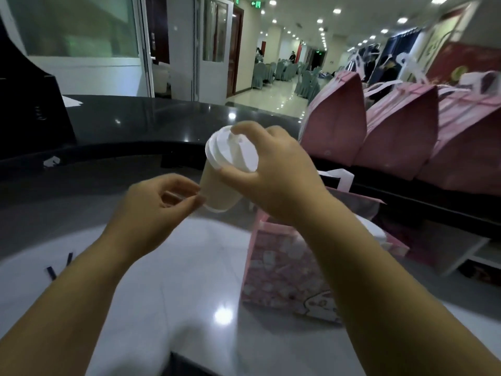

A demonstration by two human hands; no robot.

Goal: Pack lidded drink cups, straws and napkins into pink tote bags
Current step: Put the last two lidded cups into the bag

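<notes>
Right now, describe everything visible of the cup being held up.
The cup has a cream, paper-looking body and a white, plastic-looking domed lid with a raised spout. It hangs tilted in the air above the counter. The right hand grips its lid rim from above; the left hand seems to touch its lower side.

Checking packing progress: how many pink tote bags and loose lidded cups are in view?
Lidded cup outside the bags, held by the right hand: 1
Pink tote bags on the ledge: 3
Open pink tote bag on the counter: 1
Total: 5
</notes>
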